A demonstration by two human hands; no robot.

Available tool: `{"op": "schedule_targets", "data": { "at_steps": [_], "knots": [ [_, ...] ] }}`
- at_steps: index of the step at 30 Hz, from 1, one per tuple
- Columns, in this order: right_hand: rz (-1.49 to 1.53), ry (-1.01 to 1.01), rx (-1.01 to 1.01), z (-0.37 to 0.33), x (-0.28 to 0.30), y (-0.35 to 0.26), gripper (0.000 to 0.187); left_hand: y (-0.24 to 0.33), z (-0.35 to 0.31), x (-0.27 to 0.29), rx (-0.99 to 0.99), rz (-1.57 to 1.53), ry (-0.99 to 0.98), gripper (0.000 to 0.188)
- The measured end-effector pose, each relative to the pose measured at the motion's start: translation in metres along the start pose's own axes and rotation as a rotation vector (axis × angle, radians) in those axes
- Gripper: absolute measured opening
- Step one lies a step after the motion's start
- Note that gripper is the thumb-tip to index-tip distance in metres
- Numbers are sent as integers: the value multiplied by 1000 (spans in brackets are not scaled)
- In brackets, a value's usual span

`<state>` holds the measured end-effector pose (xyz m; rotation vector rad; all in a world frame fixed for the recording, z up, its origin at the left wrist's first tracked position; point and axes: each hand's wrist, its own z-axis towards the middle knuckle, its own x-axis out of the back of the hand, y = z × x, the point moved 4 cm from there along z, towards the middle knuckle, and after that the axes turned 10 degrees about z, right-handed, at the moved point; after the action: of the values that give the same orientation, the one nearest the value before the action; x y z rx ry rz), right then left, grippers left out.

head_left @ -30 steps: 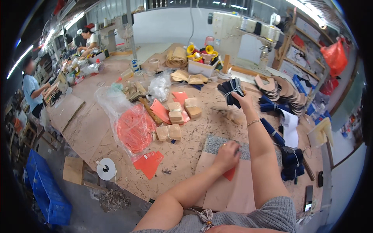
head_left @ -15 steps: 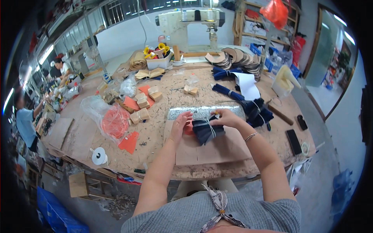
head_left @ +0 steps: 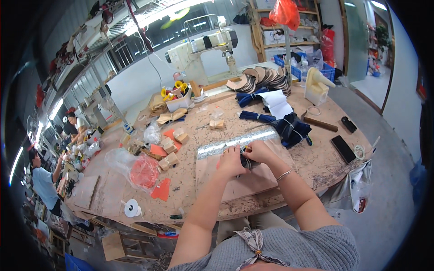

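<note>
A small bundle of dark cut pieces (head_left: 248, 163) is between my two hands, mostly covered by the fingers. My left hand (head_left: 232, 161) wraps its near-left side. From the right, my right hand (head_left: 259, 151) grips the same bundle by its upper end, fingers bent inward. Beneath them lies a flat tan board (head_left: 217, 183), with a shiny silver strip (head_left: 212, 149) along its far side. Right of the hands rests a larger tied bundle of dark blue pieces (head_left: 293, 131).
Small tan bundles (head_left: 168, 161), orange pieces (head_left: 161, 189) and a plastic bag (head_left: 118, 161) lie left; a white spool (head_left: 132, 208) sits near the front edge. At right are a phone (head_left: 343, 149) and a wooden-handled tool (head_left: 321, 123). A sewing machine (head_left: 199, 52) stands behind. Two people work far left.
My left hand, open and apart before, has closed onto the dark bundle. The bundle, hanging from my right hand before, is now mostly covered. The view has tilted and shifted.
</note>
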<state>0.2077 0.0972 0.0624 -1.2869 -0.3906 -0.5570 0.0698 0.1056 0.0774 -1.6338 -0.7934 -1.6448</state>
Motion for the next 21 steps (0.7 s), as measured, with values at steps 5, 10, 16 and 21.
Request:
{"op": "schedule_targets", "data": {
  "at_steps": [5, 10, 16, 21],
  "knots": [
    [187, 5, -96, -8, -3, 3, 22, 1, -11, 1, -3, -71, 59, 109],
    [9, 51, 33, -27, 4, -8, 17, 14, -22, -6, 29, -6, 149, 105],
    [-131, 197, 219, -32, -9, -8, 21, 20, -26, -11, 54, 35, 212, 110],
    [502, 100, -150, -39, -5, 12, 17, 19, -32, -9, 25, -4, 246, 107]
  ]
}}
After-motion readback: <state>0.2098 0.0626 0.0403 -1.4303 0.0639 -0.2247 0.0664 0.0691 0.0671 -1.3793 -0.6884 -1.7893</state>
